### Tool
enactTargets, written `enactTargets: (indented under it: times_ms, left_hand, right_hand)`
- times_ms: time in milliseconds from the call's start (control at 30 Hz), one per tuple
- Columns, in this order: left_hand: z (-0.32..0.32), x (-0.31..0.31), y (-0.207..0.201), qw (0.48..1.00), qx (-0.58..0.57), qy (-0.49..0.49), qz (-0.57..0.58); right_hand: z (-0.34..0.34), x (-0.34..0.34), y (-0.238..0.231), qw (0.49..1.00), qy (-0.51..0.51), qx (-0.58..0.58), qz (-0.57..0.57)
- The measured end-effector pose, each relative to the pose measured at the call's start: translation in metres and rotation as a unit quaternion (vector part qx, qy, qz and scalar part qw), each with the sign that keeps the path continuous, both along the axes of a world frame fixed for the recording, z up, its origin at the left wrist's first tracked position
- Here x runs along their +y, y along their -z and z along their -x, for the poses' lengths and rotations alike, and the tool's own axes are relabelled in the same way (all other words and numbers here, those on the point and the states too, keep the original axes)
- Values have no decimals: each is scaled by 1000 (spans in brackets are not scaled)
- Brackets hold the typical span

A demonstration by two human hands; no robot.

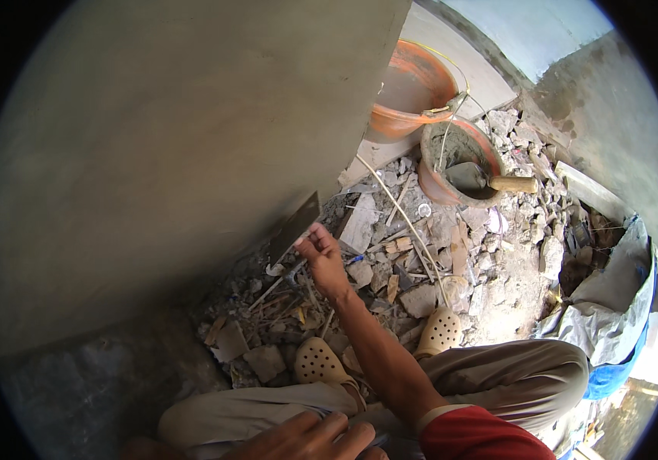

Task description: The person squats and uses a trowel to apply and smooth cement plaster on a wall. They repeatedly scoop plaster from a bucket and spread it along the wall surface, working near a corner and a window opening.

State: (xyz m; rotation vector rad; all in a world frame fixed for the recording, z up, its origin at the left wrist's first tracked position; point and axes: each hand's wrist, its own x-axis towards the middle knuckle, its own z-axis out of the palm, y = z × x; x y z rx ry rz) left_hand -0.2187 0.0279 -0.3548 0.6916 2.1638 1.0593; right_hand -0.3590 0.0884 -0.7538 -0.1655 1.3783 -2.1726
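My right hand (321,257) is closed in a pinch on the near edge of a thin, dark rectangular plate (296,228), perhaps a scraper or smoothing blade. The plate stands tilted close to the lower right part of a grey plastered wall (168,153); whether it touches the surface I cannot tell. My right arm, in a red sleeve, reaches forward over the rubble. Down at the lower edge, my left hand (314,441) rests near my bent left knee, its fingers stretched out and nothing seen in them; part of it lies outside the picture.
An orange bucket (432,175) holds a trowel (511,184) and grey mortar residue. Behind it is a wide orange basin (398,121). Broken rubble (421,300) covers the ground around my tan clogs (442,330). A thin pale cane (402,211) crosses it; a grey-blue tarp (609,322) lies right.
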Motion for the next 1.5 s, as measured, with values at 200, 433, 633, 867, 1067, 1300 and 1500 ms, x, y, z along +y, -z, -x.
enactTargets:
  times_ms: [200, 433, 633, 867, 1067, 1300, 1500]
  left_hand:
    - [-3, 2, 3, 1000, 21, -2, -8]
    - [-3, 4, 2, 1000, 14, -8, 4]
    - [-5, 3, 3, 1000, 18, -12, -5]
    - [2, -1, 4, 1000, -9, 1, -14]
    - [0, 1, 0, 1000, 0, -10, 15]
    - [-1, 2, 1, 1000, -7, -3, 1]
    - [-2, 2, 1, 1000, -5, 0, -6]
  right_hand:
    - [59, 42, -17, 996, 82, 30, -3]
    - [91, 43, -37, 980, 90, 152, -96]
    - [89, 16, -38, 968, 155, 170, -104]
    - [-22, -48, -46, 925, 123, 314, -175]
    - [-52, -25, -67, 936, -25, 320, -142]
    - [74, 36, -47, 987, 114, 106, -31]
    - [90, 17, -47, 984, 158, 82, 4]
